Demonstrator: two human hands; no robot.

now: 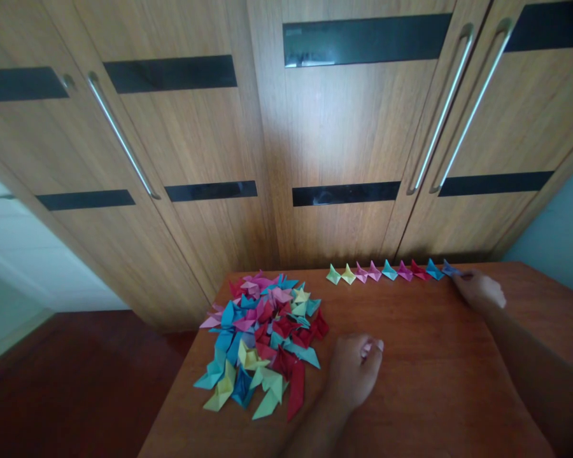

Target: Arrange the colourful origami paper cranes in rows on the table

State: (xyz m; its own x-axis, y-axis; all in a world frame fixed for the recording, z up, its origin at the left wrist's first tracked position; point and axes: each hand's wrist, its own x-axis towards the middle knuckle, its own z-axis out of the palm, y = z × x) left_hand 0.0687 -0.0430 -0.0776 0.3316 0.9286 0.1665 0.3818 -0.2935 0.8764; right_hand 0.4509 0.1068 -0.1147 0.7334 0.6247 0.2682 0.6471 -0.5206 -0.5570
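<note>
A heap of folded paper pieces (262, 334) in pink, blue, red, yellow and green lies on the left part of the wooden table (424, 381). Along the table's far edge stands a row of folded pieces (389, 271), several in a line. My right hand (477, 289) reaches to the right end of that row, its fingers pinched on a blue folded piece (451, 270). My left hand (356, 372) rests on the table just right of the heap, curled into a loose fist; a trace of pink shows between the fingers, too small to name.
A wardrobe with wooden doors (344, 140), black strips and long metal handles (446, 108) stands right behind the table. To the left the table ends over a dark red floor (76, 381). A pale wall shows at the far right.
</note>
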